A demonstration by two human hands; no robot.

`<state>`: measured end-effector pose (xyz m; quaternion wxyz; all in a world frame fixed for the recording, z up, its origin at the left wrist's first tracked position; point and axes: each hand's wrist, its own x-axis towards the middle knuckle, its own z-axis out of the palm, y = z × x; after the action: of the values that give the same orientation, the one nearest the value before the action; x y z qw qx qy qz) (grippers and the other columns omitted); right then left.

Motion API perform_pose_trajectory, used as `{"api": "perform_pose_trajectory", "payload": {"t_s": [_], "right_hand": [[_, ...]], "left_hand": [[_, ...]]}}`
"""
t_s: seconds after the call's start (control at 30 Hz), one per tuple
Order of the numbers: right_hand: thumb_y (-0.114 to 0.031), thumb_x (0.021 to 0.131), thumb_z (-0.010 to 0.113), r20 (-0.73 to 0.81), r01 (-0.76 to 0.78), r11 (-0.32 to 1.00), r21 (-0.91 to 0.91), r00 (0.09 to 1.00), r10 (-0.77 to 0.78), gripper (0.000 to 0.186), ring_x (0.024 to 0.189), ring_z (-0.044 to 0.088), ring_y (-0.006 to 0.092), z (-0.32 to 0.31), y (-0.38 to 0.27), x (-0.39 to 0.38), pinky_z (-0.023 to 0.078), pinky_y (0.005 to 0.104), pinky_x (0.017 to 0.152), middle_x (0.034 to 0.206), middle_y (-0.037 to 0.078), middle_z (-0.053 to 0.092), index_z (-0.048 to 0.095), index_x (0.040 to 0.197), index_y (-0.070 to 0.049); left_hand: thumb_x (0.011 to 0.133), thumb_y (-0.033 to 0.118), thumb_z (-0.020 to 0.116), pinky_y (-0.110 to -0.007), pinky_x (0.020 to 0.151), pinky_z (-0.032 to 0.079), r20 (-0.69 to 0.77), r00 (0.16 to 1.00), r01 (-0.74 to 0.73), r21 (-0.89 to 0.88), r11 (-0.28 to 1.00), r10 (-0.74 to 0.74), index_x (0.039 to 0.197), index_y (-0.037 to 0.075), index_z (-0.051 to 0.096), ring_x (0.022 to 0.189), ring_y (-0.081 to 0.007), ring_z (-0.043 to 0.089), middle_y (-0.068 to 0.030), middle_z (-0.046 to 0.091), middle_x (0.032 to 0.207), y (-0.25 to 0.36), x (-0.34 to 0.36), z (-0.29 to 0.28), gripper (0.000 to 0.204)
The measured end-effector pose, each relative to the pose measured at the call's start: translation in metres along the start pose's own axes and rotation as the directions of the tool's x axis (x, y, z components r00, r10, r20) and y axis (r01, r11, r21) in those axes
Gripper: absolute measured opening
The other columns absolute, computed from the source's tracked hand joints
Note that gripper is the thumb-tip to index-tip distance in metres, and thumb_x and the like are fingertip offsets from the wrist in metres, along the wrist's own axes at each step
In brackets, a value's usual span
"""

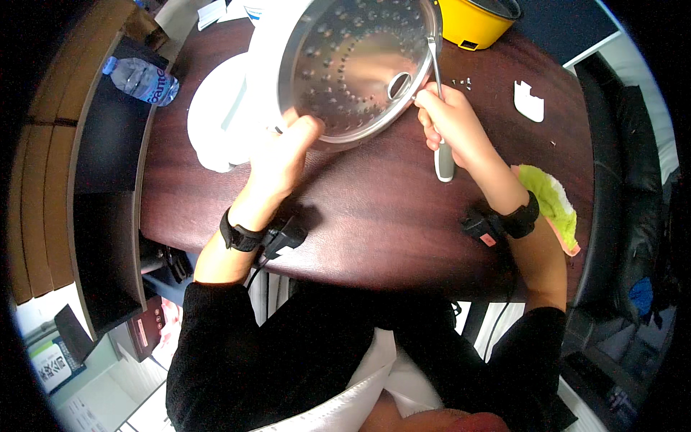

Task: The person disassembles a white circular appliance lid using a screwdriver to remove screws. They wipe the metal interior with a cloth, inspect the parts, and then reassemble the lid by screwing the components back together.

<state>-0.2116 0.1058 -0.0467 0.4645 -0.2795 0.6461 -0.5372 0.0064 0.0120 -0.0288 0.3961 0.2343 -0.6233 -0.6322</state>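
Observation:
A large round appliance part (338, 86), white outside with a shiny, dimpled metal face and an oval hole near its lower right, is tilted up above the table. My left hand (283, 153) is closed on its lower left rim. In my right hand (453, 119) is a screwdriver (445, 163) with a grey and white handle, its shaft pointing up along the right rim. The fingers of that hand are wrapped round it, close beside the rim. Whether the tip sits in a screw cannot be made out.
A white rounded piece (212, 119) lies left of the appliance part. A yellow pot (475, 23) stands at the far right. A white plastic piece (529, 102), small bits (464, 83) and a green cloth (548, 198) lie on the right. A water bottle (142, 81) is on the left shelf.

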Motion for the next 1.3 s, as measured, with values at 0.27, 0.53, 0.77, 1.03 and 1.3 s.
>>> {"api": "perform_pose_trajectory", "payload": {"t_s": [0.27,0.53,0.77,1.03,1.3], "right_hand": [[-0.022,0.09,0.051,0.263,-0.008,0.97,0.242,0.963,-0.058,0.018,0.037,0.038,0.007,-0.019,-0.019,-0.027,0.031,0.0218,0.035,0.063,0.001,0.048,0.051,0.086,-0.005],[-0.021,0.091,0.053,0.311,-0.081,0.87,0.485,0.947,-0.085,0.023,0.04,0.037,0.006,-0.029,-0.01,-0.029,0.029,0.0227,0.037,0.053,-0.004,0.037,0.045,0.074,-0.009],[-0.022,0.095,0.045,0.38,-0.113,0.821,0.56,0.915,-0.133,0.027,0.041,0.037,0.005,-0.031,-0.009,-0.027,0.029,0.0214,0.038,0.051,-0.005,0.034,0.042,0.07,-0.011],[-0.022,0.089,0.056,0.314,-0.075,0.893,0.443,0.946,-0.077,0.024,0.04,0.039,0.0063,-0.029,-0.015,-0.031,0.03,0.0226,0.038,0.054,-0.002,0.043,0.044,0.072,-0.008],[-0.019,0.087,0.057,0.19,-0.02,0.835,0.55,0.976,-0.102,0.024,0.041,0.039,0.0065,-0.029,-0.005,-0.029,0.032,0.0224,0.04,0.052,-0.004,0.039,0.044,0.068,-0.01]], "left_hand": [[0.071,0.005,0.057,-0.036,0.079,0.049,-0.062,0.993,0.056,-0.505,0.861,-0.101,0.094,-0.001,0.056,0.085,-0.0202,0.057,-0.0103,0.057,0.09,0.002,0.023,-0.009,0.024],[0.073,0.011,0.056,-0.037,0.089,0.046,-0.016,0.964,0.201,-0.609,0.768,-0.265,0.102,-0.001,0.056,0.09,-0.0236,0.058,-0.0118,0.061,0.095,0.012,0.03,0.006,0.031],[0.075,0.017,0.059,-0.039,0.091,0.043,0.04,0.927,0.317,-0.617,0.721,-0.374,0.114,-0.003,0.045,0.098,-0.0239,0.052,-0.0122,0.051,0.104,-0.012,0.039,-0.004,0.046],[0.076,0.009,0.056,-0.033,0.086,0.047,-0.053,0.915,0.313,-0.533,0.786,-0.4,0.105,-0.002,0.046,0.092,-0.0193,0.052,-0.0101,0.05,0.099,-0.015,0.043,-0.002,0.033],[0.081,0.021,0.065,-0.035,0.087,0.046,-0.085,0.939,0.307,-0.227,0.924,-0.333,0.119,-0.008,0.041,0.099,-0.0217,0.055,-0.0167,0.053,0.106,-0.013,0.04,0.007,0.054]]}}
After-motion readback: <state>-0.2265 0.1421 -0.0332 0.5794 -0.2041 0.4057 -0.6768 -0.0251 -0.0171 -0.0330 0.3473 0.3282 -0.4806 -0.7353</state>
